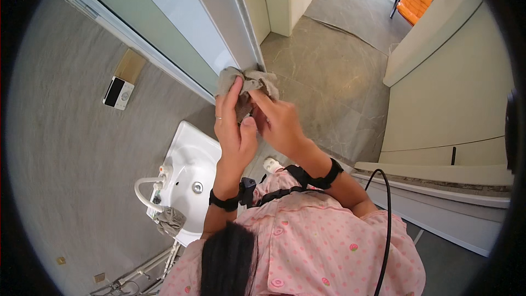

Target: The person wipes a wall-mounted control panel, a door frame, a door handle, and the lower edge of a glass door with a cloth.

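A crumpled grey-brown cloth (263,80) is at the edge of a sliding door's pale frame (218,12). My left hand (234,123), with a ring on one finger, lies with its fingers along the cloth's left side, pressing it towards the frame. Close beside it, my right hand (277,119) has its fingers bent into the cloth's lower right part. The fingertips of my right hand are partly hidden by the cloth. Each wrist wears a black strap.
At lower left stands a white washbasin (193,156) with a curved white faucet (141,193) and another grey cloth (170,221) hanging by it. A white control panel (119,92) is on the grey wall. A doorway leads to an orange chair (413,2). A black cable (388,222) loops at my right.
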Demonstrator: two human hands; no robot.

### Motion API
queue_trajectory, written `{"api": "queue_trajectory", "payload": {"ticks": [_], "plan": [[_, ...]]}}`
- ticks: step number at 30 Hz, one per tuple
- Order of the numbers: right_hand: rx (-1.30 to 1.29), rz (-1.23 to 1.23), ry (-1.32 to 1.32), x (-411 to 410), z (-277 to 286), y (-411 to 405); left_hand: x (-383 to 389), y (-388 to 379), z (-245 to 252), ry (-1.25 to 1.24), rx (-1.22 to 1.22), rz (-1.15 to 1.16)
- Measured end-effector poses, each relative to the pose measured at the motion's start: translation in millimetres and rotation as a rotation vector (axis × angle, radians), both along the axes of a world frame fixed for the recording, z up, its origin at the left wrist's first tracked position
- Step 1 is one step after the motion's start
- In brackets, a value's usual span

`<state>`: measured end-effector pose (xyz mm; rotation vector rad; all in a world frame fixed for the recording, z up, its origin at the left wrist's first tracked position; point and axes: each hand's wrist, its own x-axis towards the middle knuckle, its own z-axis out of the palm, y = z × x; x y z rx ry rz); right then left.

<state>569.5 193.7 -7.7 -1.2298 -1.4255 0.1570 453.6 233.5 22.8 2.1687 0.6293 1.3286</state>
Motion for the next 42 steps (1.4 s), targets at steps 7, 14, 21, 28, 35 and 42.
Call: {"api": "queue_trajectory", "payload": {"ticks": [7,14,21,28,35,42], "plan": [[-0.087,-0.032,0.016,-3,24,3,-4,6,-25,-0.191,-0.132,-0.062],[-0.154,0.017,-0.044,-7,13,-3,-3,3,-30,-0.188,-0.161,-0.059],[-0.086,0.019,-0.079,1,46,2,11,1,-1,-0.174,-0.080,-0.052],[-0.132,0.036,-0.057,-3,9,-3,4,8,0,0.127,0.088,0.038],[-0.058,-0.048,-0.111,12,72,9,18,23,42,0.196,0.212,0.070],[-0.096,-0.088,-0.221,8,72,0,21,25,54,0.220,0.311,0.133]]}}
